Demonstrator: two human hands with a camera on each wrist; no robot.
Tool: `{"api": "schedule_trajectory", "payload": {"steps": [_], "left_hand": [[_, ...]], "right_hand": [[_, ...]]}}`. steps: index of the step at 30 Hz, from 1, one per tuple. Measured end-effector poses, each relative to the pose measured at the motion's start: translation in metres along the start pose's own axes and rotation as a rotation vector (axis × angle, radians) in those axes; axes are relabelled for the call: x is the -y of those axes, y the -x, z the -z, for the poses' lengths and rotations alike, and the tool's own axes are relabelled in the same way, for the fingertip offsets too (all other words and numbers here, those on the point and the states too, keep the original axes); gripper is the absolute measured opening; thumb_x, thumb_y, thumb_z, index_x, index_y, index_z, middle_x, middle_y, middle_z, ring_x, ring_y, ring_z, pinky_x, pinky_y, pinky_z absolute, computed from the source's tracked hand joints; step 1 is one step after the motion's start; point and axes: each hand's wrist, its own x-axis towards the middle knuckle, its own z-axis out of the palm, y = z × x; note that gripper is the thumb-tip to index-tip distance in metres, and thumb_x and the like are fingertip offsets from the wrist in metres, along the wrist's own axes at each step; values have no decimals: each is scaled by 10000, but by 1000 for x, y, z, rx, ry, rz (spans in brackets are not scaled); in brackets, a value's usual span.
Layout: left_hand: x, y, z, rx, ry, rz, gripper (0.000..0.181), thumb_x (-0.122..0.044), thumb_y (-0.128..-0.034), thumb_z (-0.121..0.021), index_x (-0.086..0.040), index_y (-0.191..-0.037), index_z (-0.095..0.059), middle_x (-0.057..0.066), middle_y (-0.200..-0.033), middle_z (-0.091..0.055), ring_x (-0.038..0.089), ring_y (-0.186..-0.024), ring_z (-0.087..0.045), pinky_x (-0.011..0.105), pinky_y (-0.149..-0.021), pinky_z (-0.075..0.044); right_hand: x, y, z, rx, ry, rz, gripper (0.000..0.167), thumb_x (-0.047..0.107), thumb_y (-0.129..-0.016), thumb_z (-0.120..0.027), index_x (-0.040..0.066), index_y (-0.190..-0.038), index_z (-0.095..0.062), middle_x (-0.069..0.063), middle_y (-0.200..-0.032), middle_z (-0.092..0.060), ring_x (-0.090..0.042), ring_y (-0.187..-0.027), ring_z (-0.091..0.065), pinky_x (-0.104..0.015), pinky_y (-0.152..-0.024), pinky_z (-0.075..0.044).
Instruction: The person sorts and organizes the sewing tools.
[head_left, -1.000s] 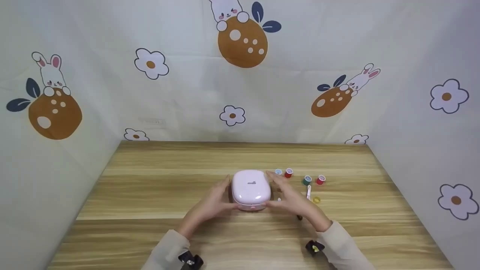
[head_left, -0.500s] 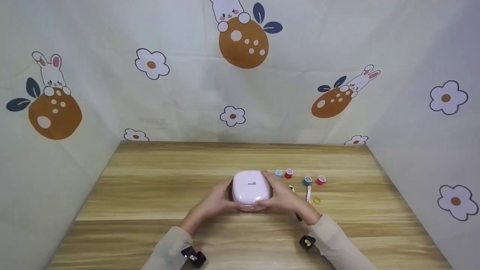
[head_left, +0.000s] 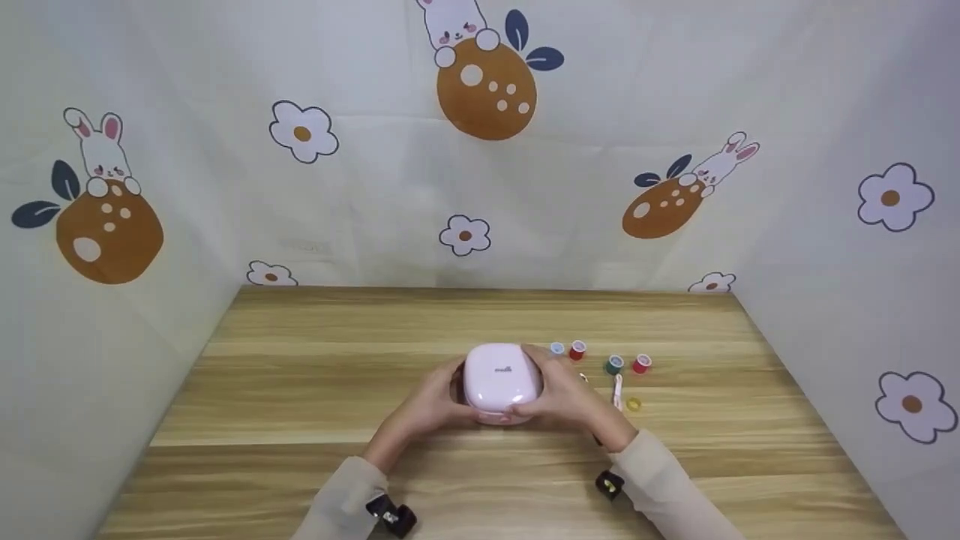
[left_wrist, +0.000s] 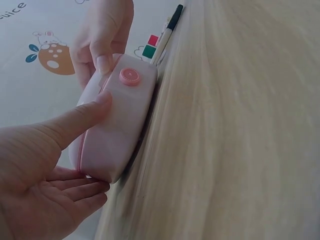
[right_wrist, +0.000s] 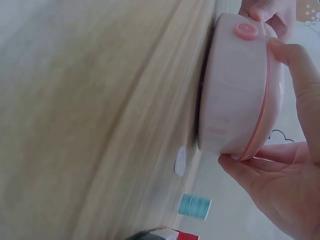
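A pale pink rounded case point(head_left: 501, 379), with its lid closed, sits on the wooden table. My left hand point(head_left: 433, 399) grips its left side, thumb at the front seam and fingers along the side. From the right, my right hand point(head_left: 568, 397) holds the case the same way, thumb near the front and fingers on the side wall. A round coral button point(left_wrist: 130, 76) shows on the case's front in the left wrist view. The case's underside and whatever is inside it are hidden.
Right of the case stand several thread spools: light blue point(head_left: 556, 348), red point(head_left: 577, 350), green point(head_left: 615, 365) and another red one point(head_left: 641, 364). Nearer lie a slim white item point(head_left: 617, 391) and a yellow ring point(head_left: 634, 404). A patterned cloth point(head_left: 375, 187) hangs behind the table.
Both hands have closed in on the case's sides, the right hand moving left against it. The case has stayed in nearly the same place.
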Motion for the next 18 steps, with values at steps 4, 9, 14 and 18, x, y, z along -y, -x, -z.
{"api": "schedule_trajectory", "payload": {"steps": [4, 9, 14, 18], "left_hand": [[-1, -1, -1, -2, 12, 6, 987, -162, -730, -966, 155, -1503, -442, 327, -1486, -553, 442, -1413, -521, 545, -1239, -383], [-1, -2, -2, -8, 28, 28, 1011, -154, -720, -971, 166, -1508, -424, 341, -1507, -524, 448, -1436, -497, 532, -1248, -366], [-1, -2, -1, -8, 38, 28, 1017, -149, -718, -974, 181, -1503, -416, 355, -1500, -522, 447, -1435, -499, 527, -1249, -365], [-1, -2, 0, 2, 40, 26, 1015, -144, -723, -971, 179, -1506, -413, 350, -1504, -522, 442, -1442, -493, 528, -1254, -356]], "right_hand": [[-1, 0, 0, -5, -3, 10, 919, 246, -660, -964, -170, -1370, -554, -352, -1342, -636, -488, -1222, -642, -593, -1045, -565], [1, -1, 1, -4, -23, -10, 931, 237, -640, -974, -166, -1371, -561, -346, -1334, -645, -474, -1211, -652, -581, -1043, -572], [1, -2, 1, -2, -36, -25, 944, 237, -637, -975, -173, -1378, -558, -351, -1341, -641, -472, -1221, -648, -580, -1054, -566], [0, -1, 1, -5, -28, -19, 947, 253, -640, -977, -181, -1370, -560, -355, -1331, -644, -479, -1217, -649, -581, -1049, -569]]}}
